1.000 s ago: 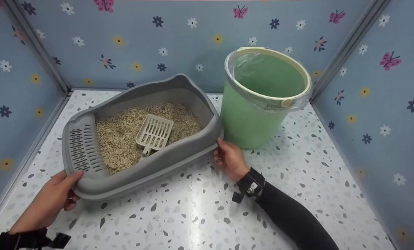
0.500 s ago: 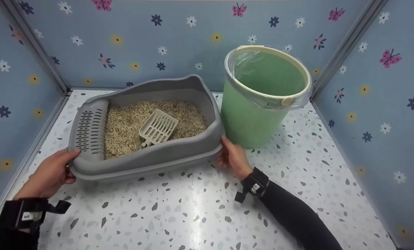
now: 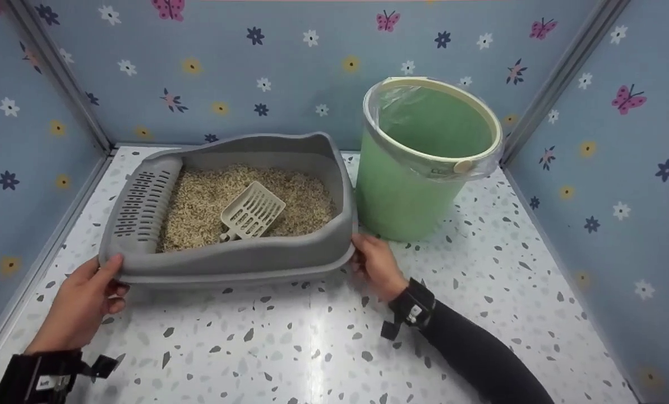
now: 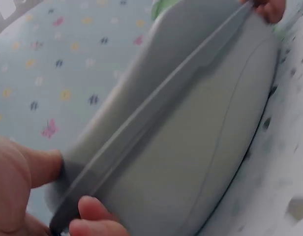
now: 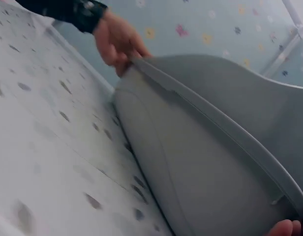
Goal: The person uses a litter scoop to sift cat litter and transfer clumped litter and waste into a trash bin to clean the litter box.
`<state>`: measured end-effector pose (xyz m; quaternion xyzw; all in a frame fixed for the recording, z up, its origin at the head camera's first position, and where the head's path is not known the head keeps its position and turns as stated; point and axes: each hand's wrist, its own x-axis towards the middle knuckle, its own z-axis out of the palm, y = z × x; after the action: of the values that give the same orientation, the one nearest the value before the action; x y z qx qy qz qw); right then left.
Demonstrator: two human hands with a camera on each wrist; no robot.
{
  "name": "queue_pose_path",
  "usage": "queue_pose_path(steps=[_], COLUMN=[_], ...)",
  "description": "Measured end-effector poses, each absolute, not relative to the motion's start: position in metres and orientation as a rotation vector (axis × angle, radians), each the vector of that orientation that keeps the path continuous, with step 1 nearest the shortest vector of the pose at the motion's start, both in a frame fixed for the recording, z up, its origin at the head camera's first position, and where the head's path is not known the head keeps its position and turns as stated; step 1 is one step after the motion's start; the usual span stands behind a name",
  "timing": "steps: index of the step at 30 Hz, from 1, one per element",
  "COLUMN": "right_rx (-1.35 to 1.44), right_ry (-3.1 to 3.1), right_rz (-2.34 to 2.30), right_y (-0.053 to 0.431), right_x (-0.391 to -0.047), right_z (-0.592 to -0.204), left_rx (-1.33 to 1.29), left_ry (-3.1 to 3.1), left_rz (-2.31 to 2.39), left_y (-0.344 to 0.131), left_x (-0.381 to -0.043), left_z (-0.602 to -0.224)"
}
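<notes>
Left hand (image 3: 77, 300) and right hand (image 3: 378, 266) pinch grey plastic litter tray (image 3: 255, 260) by rim; tilting could slide slotted beige scoop (image 3: 251, 211), rightward drift knock round green bin (image 3: 408, 201)

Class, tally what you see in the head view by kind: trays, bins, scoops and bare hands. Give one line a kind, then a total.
Trays: 1 (grey litter tray)
Bins: 1 (green bin)
Scoops: 1 (beige slotted scoop)
Hands: 2 (left hand, right hand)
Total: 5
</notes>
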<state>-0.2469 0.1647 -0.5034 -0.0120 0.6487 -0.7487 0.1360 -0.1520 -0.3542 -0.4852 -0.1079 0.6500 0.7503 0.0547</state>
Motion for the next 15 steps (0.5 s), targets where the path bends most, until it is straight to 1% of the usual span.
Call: queue_pose_path(steps=[3,5,7,12,15], right_rx=[-0.114,-0.155,-0.159,-0.065,-0.038], right_ry=[1.818,1.8,1.776,1.725,1.721], right_rz=[-2.059,-2.004,-2.015,-2.174,-2.215], right_y=[0.16,0.157,0.155,0.155,0.157], right_x=[-0.223,-0.217,-0.222,-0.256,-0.268], right_z=[-0.503,-0.501,-0.5,-0.5,-0.5], left_rx=[-0.361,-0.392,-0.412,-0.447,-0.431], left_ry=[1.958,1.996,2.03,2.097,2.067], left_rz=[2.373,2.381,2.355,2.224,2.252], left_y=[-0.368,-0.371,-0.368,-0.341,-0.326], left_x=[-0.162,-0.166,-0.167,-0.159,-0.157], left_z=[-0.487,-0.486,-0.485,-0.482,-0.481])
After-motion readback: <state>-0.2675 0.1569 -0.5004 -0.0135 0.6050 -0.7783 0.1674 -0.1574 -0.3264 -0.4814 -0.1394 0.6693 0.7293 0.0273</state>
